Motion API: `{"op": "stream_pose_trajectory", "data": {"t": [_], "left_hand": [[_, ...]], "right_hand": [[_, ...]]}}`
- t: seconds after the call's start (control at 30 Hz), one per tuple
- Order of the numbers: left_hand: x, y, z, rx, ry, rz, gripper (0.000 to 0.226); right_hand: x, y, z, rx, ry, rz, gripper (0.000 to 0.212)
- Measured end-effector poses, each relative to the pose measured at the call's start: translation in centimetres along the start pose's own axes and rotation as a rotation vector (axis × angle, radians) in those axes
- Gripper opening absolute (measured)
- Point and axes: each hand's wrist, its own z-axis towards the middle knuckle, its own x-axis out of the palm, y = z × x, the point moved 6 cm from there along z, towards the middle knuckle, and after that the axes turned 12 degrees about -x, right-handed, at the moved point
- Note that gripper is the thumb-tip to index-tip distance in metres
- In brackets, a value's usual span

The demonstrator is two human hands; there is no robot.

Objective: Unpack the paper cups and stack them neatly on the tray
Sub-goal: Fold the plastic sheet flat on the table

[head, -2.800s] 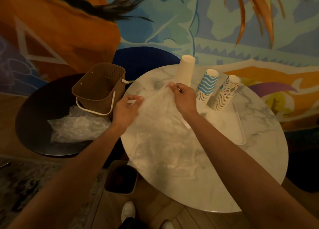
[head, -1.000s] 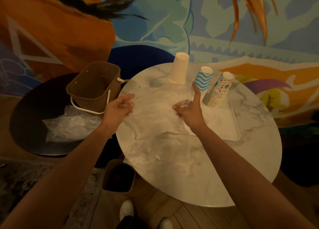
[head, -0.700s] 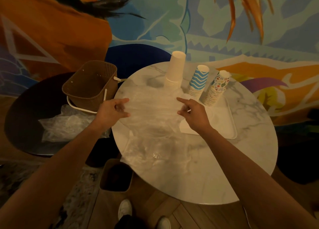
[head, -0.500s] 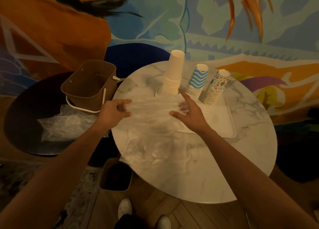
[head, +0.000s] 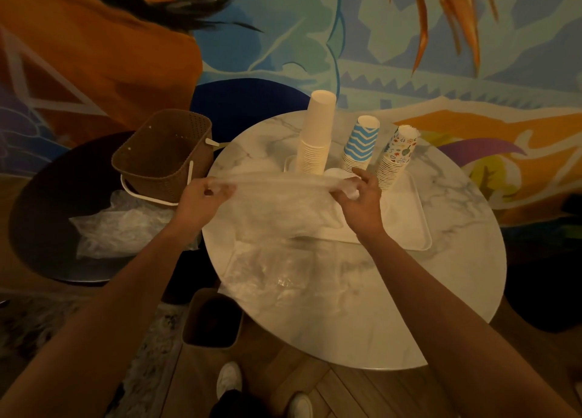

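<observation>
Clear wrapper, centre frame: stretched taut between left hand and right hand, each pinching one end. Upper centre, upright on white tray: plain stack, blue-zigzag stack, multicoloured stack; lettering illegible.

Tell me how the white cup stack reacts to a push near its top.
Probably tips: the white stack is tall and narrow, the tallest of three. Likely light, being paper, so a low push may slide it on the tray instead.
</observation>
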Motion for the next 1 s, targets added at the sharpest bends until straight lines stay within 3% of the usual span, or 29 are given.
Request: {"op": "stream_pose_trajectory", "data": {"t": [0.07,0.13,0.2,0.3,0.47,0.63,0.7,0.87,0.93,1.0], "left_hand": [[0.9,0.7,0.0,-0.161,0.048,-0.333,0.024],[1.8,1.5,0.5,-0.277,0.002,-0.431,0.035],[2.5,2.0,0.6,-0.291,-0.059,-0.324,0.046],[3.4,2.3,-0.1,-0.161,-0.09,-0.127,0.051],[3.7,4.0,-1.4,0.021,-0.141,0.207,0.018],[4.1,8.3,-1.3,-0.035,-0.029,0.16,0.041],[4.6,8.9,-1.9,-0.004,0.0,0.206,0.051],[5.4,9.9,-2.3,0.06,0.027,0.322,0.043],[5.7,10.3,-2.2,0.055,0.056,0.357,0.039],[5.8,10.5,-2.2,0.052,0.073,0.353,0.038]], "right_hand": [[0.9,-0.1,-0.6,0.146,-0.023,0.274,0.018],[1.4,0.4,-0.9,0.135,-0.041,0.319,0.015],[1.9,1.1,-1.5,0.086,-0.04,0.181,0.011],[2.2,0.4,-2.4,0.081,-0.039,0.001,0.022],[1.4,-2.3,-3.8,0.155,-0.018,-0.03,0.023],[1.4,-5.4,-7.1,0.207,0.181,-0.09,0.035],[1.6,-6.7,-8.4,0.239,0.235,-0.1,0.049],[1.6,-8.6,-9.9,0.265,0.34,-0.144,0.053],[1.2,-8.7,-9.8,0.237,0.322,-0.137,0.061],[0.6,-7.9,-8.8,0.162,0.188,-0.144,0.071]]}}
